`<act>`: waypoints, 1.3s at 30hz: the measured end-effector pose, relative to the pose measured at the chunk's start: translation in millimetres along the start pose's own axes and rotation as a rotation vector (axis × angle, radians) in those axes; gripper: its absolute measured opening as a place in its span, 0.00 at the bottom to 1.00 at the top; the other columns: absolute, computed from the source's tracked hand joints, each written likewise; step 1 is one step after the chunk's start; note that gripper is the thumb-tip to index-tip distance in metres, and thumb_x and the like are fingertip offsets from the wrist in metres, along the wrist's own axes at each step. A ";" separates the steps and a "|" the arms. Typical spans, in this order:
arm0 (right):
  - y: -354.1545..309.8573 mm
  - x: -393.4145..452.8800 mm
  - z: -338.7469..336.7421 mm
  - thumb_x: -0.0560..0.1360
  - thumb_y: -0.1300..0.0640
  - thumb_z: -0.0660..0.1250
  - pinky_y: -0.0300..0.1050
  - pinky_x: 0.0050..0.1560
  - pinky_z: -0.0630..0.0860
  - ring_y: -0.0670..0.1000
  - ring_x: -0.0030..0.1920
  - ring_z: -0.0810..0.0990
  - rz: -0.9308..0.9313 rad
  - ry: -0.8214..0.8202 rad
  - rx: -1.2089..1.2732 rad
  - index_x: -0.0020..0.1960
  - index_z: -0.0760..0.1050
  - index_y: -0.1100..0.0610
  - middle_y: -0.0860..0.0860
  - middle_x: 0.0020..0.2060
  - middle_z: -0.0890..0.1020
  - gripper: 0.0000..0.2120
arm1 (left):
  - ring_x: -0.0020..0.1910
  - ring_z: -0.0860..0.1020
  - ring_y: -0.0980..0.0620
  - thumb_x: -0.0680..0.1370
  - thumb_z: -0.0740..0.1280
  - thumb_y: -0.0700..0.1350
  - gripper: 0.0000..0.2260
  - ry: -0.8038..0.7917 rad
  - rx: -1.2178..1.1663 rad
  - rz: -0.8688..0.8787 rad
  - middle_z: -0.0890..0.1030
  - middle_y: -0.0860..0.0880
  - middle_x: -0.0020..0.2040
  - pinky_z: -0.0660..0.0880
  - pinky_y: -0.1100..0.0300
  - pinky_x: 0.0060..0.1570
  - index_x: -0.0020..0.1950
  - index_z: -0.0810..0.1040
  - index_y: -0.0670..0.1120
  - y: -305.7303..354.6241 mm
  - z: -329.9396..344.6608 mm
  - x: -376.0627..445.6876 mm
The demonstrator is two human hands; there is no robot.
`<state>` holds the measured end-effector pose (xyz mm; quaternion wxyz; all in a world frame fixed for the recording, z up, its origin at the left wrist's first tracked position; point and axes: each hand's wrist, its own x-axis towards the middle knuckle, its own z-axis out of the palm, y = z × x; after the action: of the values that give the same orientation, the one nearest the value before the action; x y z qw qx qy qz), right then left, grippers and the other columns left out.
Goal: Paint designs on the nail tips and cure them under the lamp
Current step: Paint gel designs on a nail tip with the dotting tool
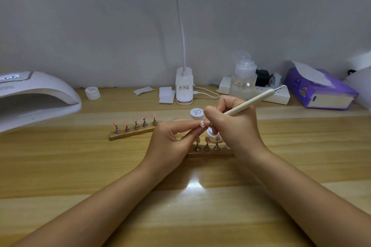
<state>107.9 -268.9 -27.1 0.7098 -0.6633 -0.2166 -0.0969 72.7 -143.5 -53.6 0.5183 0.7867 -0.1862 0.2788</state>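
Pink and glossy, the small oval nail tip (202, 124) sits lifted above the wooden table (80, 166), pinched at its stem between the thumb and fingertips of the left hand (170, 142), probably so the surface faces up and steady toward the eye. The right hand (230, 126) grips a slim cream-coloured dotting pen (249, 102) like a pencil, fingers curled round its lower shaft; the working end meets the nail tip, though the contact itself is too small to make out. Both wrists appear to rest low on the table, which likely steadies the stroke.

Just below the hands lies a wooden strip holder with metal stands (208, 147), three pink tips showing, partly covered by the right hand. A small white open gel pot (213, 135) sits touching distance behind it, and its round white lid (197, 114) stands tilted just beyond. A second wooden holder carrying five pink tips (134, 128) lies to the left, well apart from the work.

The white curing lamp (36, 98) waits at the far left edge, its mouth open toward the table; the five-tip holder lies between it and the hands. Behind stand a clip lamp base (184, 90), a clear pump bottle (243, 80) and a purple tissue pack (321, 90).
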 end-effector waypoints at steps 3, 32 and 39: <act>0.2 -0.3 0.3 0.67 0.68 0.66 0.32 0.21 0.67 0.44 0.20 0.71 -0.003 0.002 -0.004 0.23 0.65 0.54 0.47 0.16 0.71 0.19 | 0.42 0.82 0.53 0.71 0.68 0.41 0.12 0.003 0.004 0.002 0.83 0.53 0.44 0.77 0.62 0.46 0.53 0.79 0.43 -0.8 0.0 -0.2; 0.7 -0.6 0.6 0.67 0.67 0.66 0.34 0.24 0.69 0.43 0.21 0.72 -0.013 0.023 -0.033 0.25 0.65 0.56 0.47 0.17 0.71 0.16 | 0.42 0.82 0.52 0.70 0.67 0.44 0.13 0.015 -0.010 0.007 0.82 0.56 0.44 0.78 0.58 0.47 0.54 0.79 0.45 -1.7 0.1 0.1; 0.7 -0.6 0.6 0.67 0.68 0.66 0.34 0.23 0.69 0.43 0.21 0.72 -0.018 0.026 -0.026 0.25 0.65 0.56 0.47 0.17 0.71 0.16 | 0.42 0.82 0.52 0.70 0.67 0.45 0.14 0.022 -0.018 -0.004 0.83 0.53 0.44 0.78 0.58 0.47 0.54 0.78 0.43 -0.8 1.2 0.2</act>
<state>107.6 -268.4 -27.9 0.7030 -0.6691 -0.2118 -0.1147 73.7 -144.3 -54.4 0.5278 0.7793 -0.1815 0.2848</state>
